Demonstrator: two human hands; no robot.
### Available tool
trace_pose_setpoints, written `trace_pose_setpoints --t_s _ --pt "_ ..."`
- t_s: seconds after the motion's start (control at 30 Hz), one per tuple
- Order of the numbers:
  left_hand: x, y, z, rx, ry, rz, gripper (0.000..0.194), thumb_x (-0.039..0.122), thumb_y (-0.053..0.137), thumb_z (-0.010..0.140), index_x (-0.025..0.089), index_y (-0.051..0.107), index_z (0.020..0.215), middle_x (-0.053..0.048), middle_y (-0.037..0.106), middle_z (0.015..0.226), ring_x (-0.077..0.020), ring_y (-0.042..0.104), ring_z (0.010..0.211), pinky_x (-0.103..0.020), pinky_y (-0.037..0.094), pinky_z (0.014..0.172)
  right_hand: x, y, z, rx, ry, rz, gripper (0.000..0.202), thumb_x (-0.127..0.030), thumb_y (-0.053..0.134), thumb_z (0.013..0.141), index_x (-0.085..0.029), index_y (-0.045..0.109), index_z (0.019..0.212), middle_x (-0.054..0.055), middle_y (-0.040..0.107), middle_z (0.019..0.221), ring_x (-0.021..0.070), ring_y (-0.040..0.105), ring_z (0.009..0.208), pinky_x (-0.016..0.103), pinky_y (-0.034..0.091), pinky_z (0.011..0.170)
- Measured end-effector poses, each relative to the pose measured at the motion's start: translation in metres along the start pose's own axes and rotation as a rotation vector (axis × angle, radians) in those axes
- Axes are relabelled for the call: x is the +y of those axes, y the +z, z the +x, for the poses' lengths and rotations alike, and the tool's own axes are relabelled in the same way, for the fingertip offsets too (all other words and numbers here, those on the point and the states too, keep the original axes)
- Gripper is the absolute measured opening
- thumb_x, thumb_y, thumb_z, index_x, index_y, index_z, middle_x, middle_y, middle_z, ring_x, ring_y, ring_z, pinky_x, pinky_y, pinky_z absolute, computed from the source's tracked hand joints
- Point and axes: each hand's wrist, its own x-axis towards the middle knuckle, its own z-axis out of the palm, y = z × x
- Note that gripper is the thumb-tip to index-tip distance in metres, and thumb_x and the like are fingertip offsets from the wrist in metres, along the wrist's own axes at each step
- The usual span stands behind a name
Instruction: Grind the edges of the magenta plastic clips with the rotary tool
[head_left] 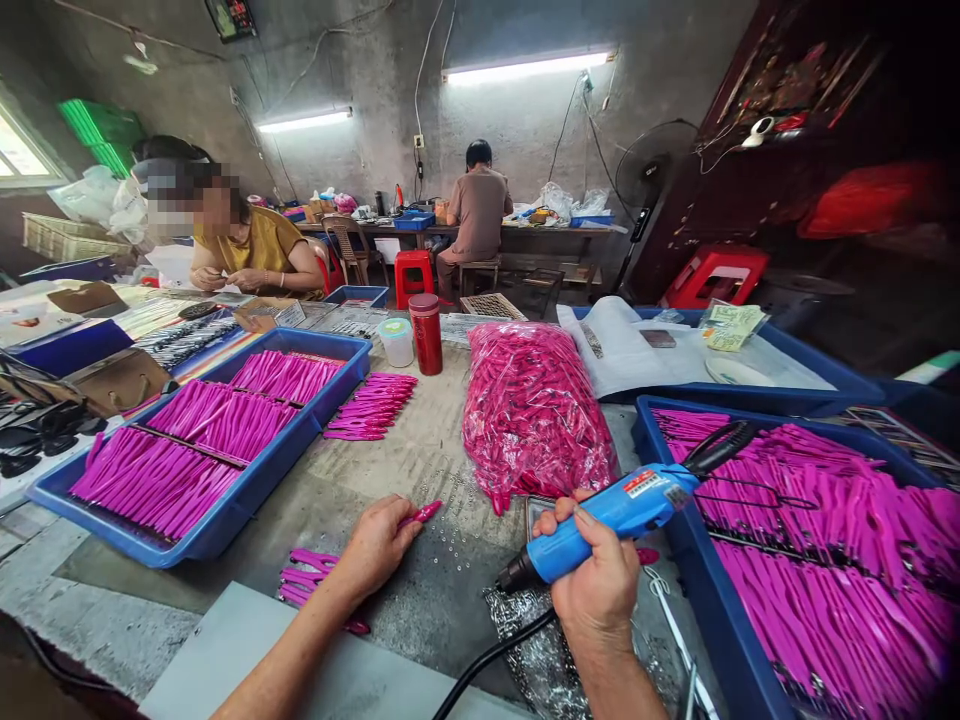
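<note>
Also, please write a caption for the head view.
Left hand holding a pink piece, right hand gripping a blue corded tool.

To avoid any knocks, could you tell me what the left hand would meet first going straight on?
The left hand would likely meet the plastic bag of pink pieces, though its height above the small rings between is unclear.

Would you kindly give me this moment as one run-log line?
left hand: pink piece | right hand: blue power tool | full bag: ahead

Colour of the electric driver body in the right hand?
Blue electric driver with a black nose; best in the head view.
</note>
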Motion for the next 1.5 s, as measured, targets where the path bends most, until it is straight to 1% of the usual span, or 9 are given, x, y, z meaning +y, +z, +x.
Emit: trace_pose_setpoints --t_s 0.17,0.33,0.5,0.7,0.83,0.97,1.03,1.23,1.5 --pt "-0.0011 -0.0014 -0.0001 0.013 -0.016 -0.024 0.016 0.022 0.046 0.081 0.019 0.06 0.076 -0.001 0.06 0.076 -0.0149 0.056 0.075 -0.022 0.04 0.067 0.0009 0.0005 0.001 0.005 -0.001 0.008 0.039 -0.031 0.067 0.049 -0.021 0.047 0.081 -0.005 0.053 0.056 0.0136 0.05 0.046 0.028 0.041 0.048" --pt "0.0005 0.0005 -0.0012 0.021 0.018 0.0 0.015 0.02 0.046 0.08 0.019 0.059 0.071 -0.001 0.058 0.073 -0.0145 0.055 0.074 -0.021 0.039 0.066 0.0018 0.0004 0.0015 0.016 0.019 0.012 0.042 -0.031 0.067 0.048 -0.021 0.049 0.084 -0.006 0.052 0.055 0.0136 0.05 0.045 0.027 0.04 0.045" --pt "0.0015 0.0012 0.0017 0.009 0.017 0.051 0.015 0.019 0.049 0.079 0.018 0.055 0.065 0.0 0.057 0.071 -0.0145 0.054 0.071 -0.022 0.037 0.064 0.0016 -0.0003 0.0012 0.013 0.008 0.009 0.037 -0.03 0.067 0.049 -0.02 0.049 0.08 -0.005 0.052 0.056 0.0135 0.05 0.046 0.027 0.041 0.046" --pt "0.0018 0.0024 0.0034 0.015 0.0 0.06 0.013 0.016 0.05 0.077 0.019 0.054 0.064 0.0 0.057 0.07 -0.0137 0.053 0.069 -0.022 0.036 0.063 0.0021 -0.0016 0.001 -0.015 -0.013 0.01 0.034 -0.03 0.068 0.05 -0.02 0.05 0.078 -0.005 0.051 0.054 0.0126 0.049 0.046 0.027 0.042 0.046" --pt "0.0013 0.0031 0.001 0.014 0.022 0.053 0.013 0.017 0.05 0.077 0.019 0.054 0.065 0.0 0.056 0.07 -0.0141 0.053 0.07 -0.022 0.037 0.064 0.003 -0.0016 0.0021 -0.019 -0.017 -0.005 0.033 -0.031 0.067 0.052 -0.019 0.05 0.078 -0.005 0.052 0.055 0.0122 0.05 0.046 0.026 0.042 0.047" --pt "0.0016 0.0034 0.0003 0.026 -0.007 0.054 0.015 0.017 0.049 0.077 0.019 0.052 0.063 0.001 0.055 0.069 -0.014 0.052 0.069 -0.022 0.037 0.063 0.0026 -0.0014 0.0023 -0.02 -0.009 0.002 0.034 -0.031 0.067 0.051 -0.02 0.05 0.078 -0.005 0.051 0.055 0.0124 0.05 0.046 0.026 0.042 0.046" --pt "0.0014 0.0033 -0.0002 0.033 0.003 0.044 0.016 0.018 0.047 0.078 0.02 0.052 0.063 0.001 0.054 0.069 -0.0139 0.052 0.069 -0.022 0.037 0.063 0.0019 -0.001 0.0017 -0.019 -0.004 0.004 0.034 -0.031 0.067 0.051 -0.02 0.05 0.079 -0.005 0.051 0.055 0.0127 0.05 0.046 0.027 0.042 0.046" --pt "0.0007 0.0009 -0.0042 0.022 0.035 -0.01 0.018 0.022 0.043 0.082 0.019 0.053 0.068 -0.001 0.055 0.072 -0.0139 0.052 0.071 -0.022 0.039 0.066 -0.0001 0.0007 0.0008 0.003 -0.026 -0.003 0.036 -0.03 0.066 0.051 -0.02 0.048 0.08 -0.005 0.052 0.055 0.0136 0.05 0.045 0.028 0.041 0.046" --pt "0.0036 -0.0002 -0.003 -0.008 0.043 0.028 0.017 0.021 0.045 0.079 0.02 0.052 0.064 -0.001 0.056 0.07 -0.0147 0.053 0.07 -0.023 0.039 0.064 0.0 0.0002 0.001 -0.001 0.027 0.02 0.037 -0.03 0.067 0.05 -0.021 0.047 0.08 -0.006 0.051 0.055 0.0133 0.05 0.046 0.027 0.041 0.045"
